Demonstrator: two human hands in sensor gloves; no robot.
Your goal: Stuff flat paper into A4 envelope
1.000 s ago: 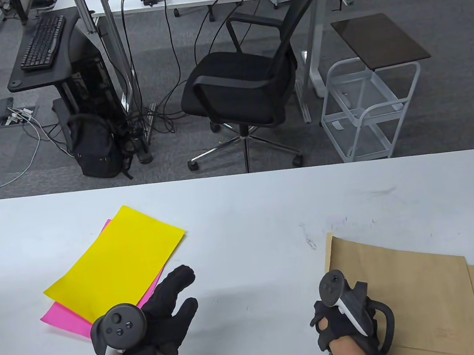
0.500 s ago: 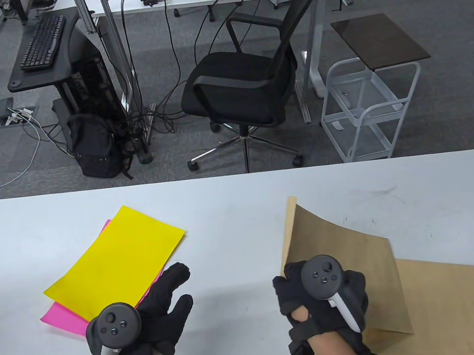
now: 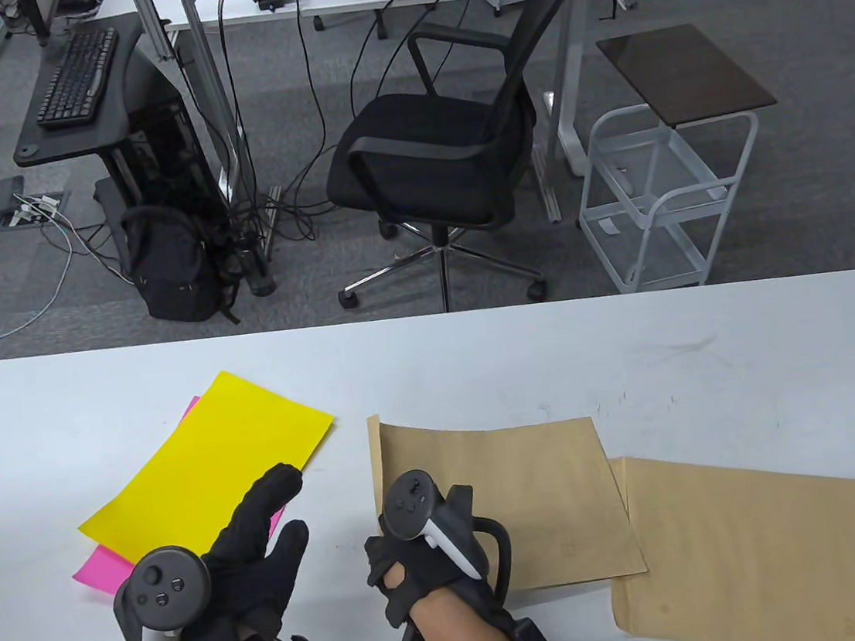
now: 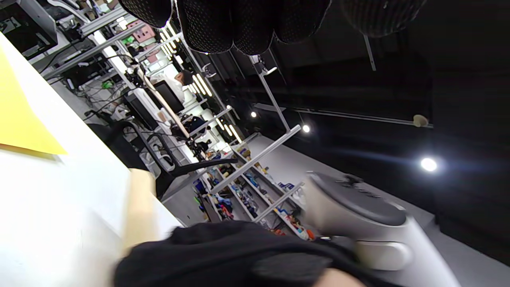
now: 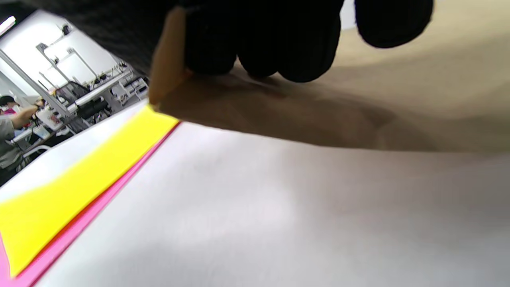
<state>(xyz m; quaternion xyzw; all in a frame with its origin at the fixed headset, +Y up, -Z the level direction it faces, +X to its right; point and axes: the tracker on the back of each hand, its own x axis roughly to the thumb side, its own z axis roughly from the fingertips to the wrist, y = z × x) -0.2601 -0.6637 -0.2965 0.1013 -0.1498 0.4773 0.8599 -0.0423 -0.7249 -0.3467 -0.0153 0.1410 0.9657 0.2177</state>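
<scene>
white worktop (image 3: 479, 361), left to right: yellow sheet (image 3: 205, 472) overlapping a pink sheet (image 3: 103, 567); left hand (image 3: 226, 579) with fingers spread, touching the yellow sheet's near edge; right hand (image 3: 425, 554) pinching the left edge of a brown a4 envelope (image 3: 511, 497) at centre; second envelope (image 3: 767, 551) lying flat at right.

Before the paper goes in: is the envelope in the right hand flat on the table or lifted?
Partly lifted. The right hand grips the envelope by its left edge, which curls up off the table in the right wrist view.
</scene>
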